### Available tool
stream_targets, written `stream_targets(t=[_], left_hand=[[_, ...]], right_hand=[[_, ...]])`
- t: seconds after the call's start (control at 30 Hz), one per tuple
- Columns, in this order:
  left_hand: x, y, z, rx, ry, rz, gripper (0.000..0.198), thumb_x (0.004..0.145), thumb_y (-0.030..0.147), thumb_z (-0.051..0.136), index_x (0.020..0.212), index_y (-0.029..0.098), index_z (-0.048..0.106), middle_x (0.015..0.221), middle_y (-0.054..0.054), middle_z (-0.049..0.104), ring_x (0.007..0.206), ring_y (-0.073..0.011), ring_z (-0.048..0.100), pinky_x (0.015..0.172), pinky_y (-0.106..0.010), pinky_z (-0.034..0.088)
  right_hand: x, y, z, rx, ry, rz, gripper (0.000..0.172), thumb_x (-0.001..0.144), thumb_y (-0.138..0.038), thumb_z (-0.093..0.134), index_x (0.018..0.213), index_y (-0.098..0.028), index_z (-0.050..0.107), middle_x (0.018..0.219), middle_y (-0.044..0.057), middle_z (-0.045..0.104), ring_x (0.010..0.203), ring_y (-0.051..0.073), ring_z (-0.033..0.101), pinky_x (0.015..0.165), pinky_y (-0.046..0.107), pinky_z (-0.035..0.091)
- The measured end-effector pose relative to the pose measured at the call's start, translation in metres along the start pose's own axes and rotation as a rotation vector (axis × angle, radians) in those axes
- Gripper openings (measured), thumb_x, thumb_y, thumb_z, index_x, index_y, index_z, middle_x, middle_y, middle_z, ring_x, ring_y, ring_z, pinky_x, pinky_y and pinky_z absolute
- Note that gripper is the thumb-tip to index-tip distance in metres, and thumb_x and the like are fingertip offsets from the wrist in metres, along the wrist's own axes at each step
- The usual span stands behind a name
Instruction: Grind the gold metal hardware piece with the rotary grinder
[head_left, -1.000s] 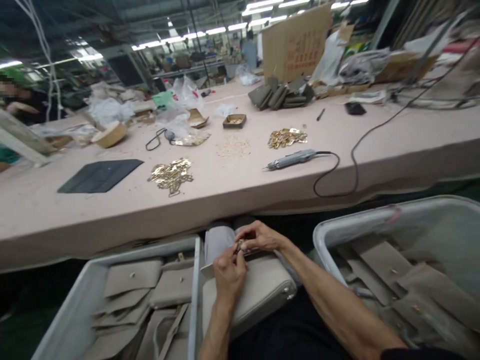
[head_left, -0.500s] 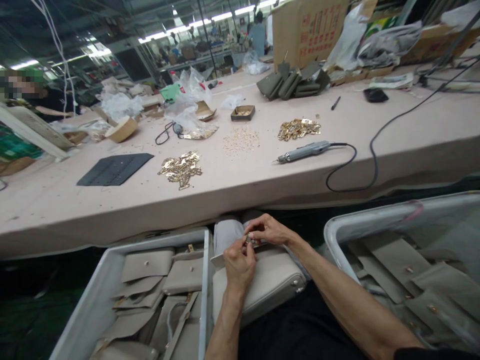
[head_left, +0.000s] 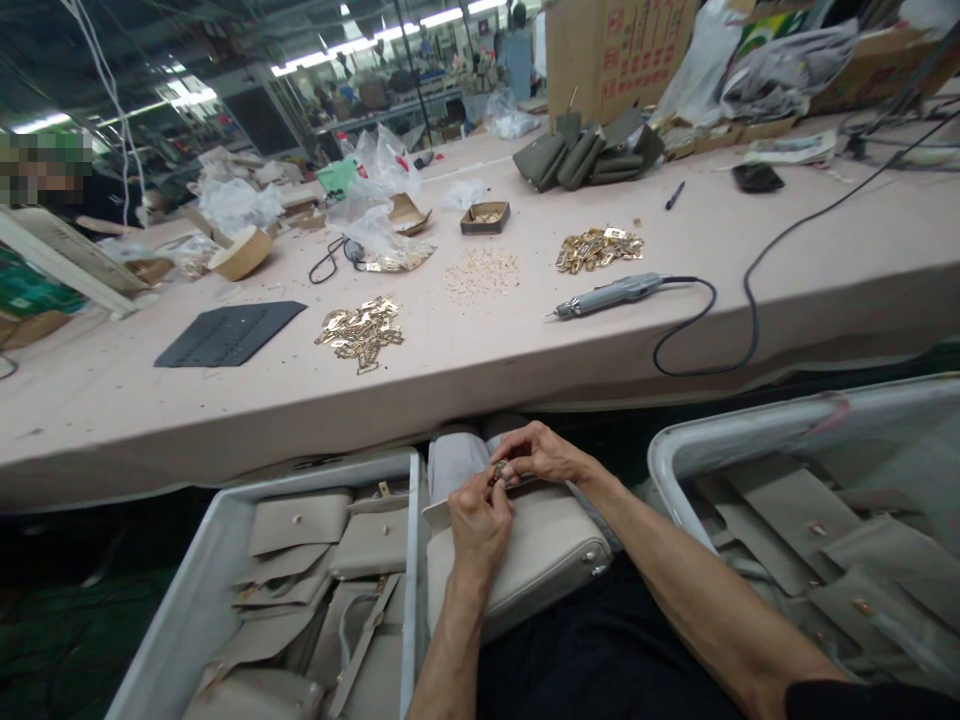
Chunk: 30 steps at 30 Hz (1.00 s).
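A beige handbag point(head_left: 547, 565) lies across my lap, its flap toward the table. At the flap's edge my left hand point(head_left: 481, 515) and my right hand point(head_left: 541, 455) meet, fingers pinched together. Between the fingertips is a small metal fitting point(head_left: 499, 468), mostly covered, so its exact shape is unclear. Gold metal plates point(head_left: 364, 333) lie in a pile on the table ahead, with a second pile of gold fittings point(head_left: 598, 249) farther right. A grey electric screwdriver point(head_left: 609, 296) rests near the table's front edge, its cord trailing right.
Left of my lap stands a grey bin point(head_left: 411, 580) of beige bags; another bin point(head_left: 667, 470) with bags is at right. Tiny loose screws point(head_left: 482, 274), a small box point(head_left: 485, 218) and a dark sheet point(head_left: 231, 334) lie on the table point(head_left: 450, 355). A person point(head_left: 112, 200) sits at far left.
Both hands stay at the bag's flap with only slight finger movement around the fitting. The view has tilted slightly; nothing on the table has moved.
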<state>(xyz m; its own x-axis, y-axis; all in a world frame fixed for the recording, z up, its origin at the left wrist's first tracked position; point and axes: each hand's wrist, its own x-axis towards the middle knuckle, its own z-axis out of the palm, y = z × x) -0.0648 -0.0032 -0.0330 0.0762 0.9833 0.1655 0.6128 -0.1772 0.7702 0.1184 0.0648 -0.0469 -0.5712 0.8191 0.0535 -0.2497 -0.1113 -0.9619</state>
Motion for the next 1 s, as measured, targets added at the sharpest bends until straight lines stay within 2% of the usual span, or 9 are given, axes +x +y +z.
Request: stream_targets(t=[0.27, 0.47, 0.57, 0.67, 0.83, 1.0], left_hand=[[0.000, -0.002, 0.005, 0.028, 0.040, -0.012, 0.027, 0.092, 0.023, 0.060, 0.111, 0.012, 0.077, 0.076, -0.010, 0.079, 0.070, -0.0255, 0.077, 0.069, -0.033, 0.059], [-0.001, 0.002, 0.001, -0.143, -0.035, -0.159, 0.034, 0.095, 0.030, 0.059, 0.119, 0.013, 0.075, 0.071, -0.007, 0.078, 0.064, -0.0228, 0.076, 0.067, -0.032, 0.061], [0.002, 0.007, -0.003, -0.345, -0.116, -0.306, 0.037, 0.097, 0.039, 0.054, 0.110, 0.012, 0.076, 0.067, -0.008, 0.078, 0.060, -0.0219, 0.076, 0.062, -0.030, 0.062], [0.005, 0.009, -0.007, -0.510, -0.170, -0.411, 0.042, 0.093, 0.048, 0.059, 0.094, 0.009, 0.075, 0.064, -0.011, 0.077, 0.055, -0.0209, 0.074, 0.054, -0.026, 0.059], [0.010, 0.006, -0.007, -0.687, -0.105, -0.483, 0.051, 0.078, 0.062, 0.073, 0.078, 0.010, 0.068, 0.052, -0.010, 0.071, 0.040, -0.0161, 0.064, 0.042, -0.022, 0.050], [0.007, 0.001, -0.003, -0.766, -0.106, -0.513, 0.055, 0.072, 0.064, 0.078, 0.080, 0.011, 0.065, 0.061, -0.011, 0.073, 0.043, -0.0167, 0.067, 0.043, -0.022, 0.051]], right_hand=[[0.001, -0.002, 0.004, -0.101, 0.046, 0.021, 0.034, 0.083, -0.041, 0.082, 0.097, -0.010, 0.079, 0.073, 0.005, 0.069, 0.062, 0.014, 0.063, 0.060, 0.023, 0.052], [0.001, -0.002, 0.005, -0.142, 0.077, 0.003, 0.031, 0.083, -0.040, 0.081, 0.095, -0.011, 0.080, 0.074, 0.005, 0.069, 0.060, 0.014, 0.062, 0.058, 0.024, 0.051], [0.000, -0.003, 0.007, -0.158, 0.073, -0.037, 0.030, 0.082, -0.040, 0.082, 0.093, -0.012, 0.080, 0.074, 0.004, 0.068, 0.058, 0.014, 0.062, 0.056, 0.023, 0.050], [0.000, -0.006, 0.011, -0.190, 0.050, -0.058, 0.027, 0.085, -0.039, 0.080, 0.091, -0.013, 0.081, 0.078, 0.004, 0.067, 0.058, 0.013, 0.061, 0.054, 0.022, 0.049], [0.002, -0.005, 0.014, -0.179, 0.031, -0.073, 0.025, 0.087, -0.039, 0.079, 0.092, -0.014, 0.082, 0.081, 0.004, 0.065, 0.061, 0.014, 0.063, 0.054, 0.022, 0.049], [0.004, 0.000, 0.011, -0.117, 0.014, -0.029, 0.029, 0.085, -0.041, 0.082, 0.094, -0.013, 0.082, 0.082, 0.006, 0.066, 0.059, 0.015, 0.064, 0.053, 0.023, 0.050]])
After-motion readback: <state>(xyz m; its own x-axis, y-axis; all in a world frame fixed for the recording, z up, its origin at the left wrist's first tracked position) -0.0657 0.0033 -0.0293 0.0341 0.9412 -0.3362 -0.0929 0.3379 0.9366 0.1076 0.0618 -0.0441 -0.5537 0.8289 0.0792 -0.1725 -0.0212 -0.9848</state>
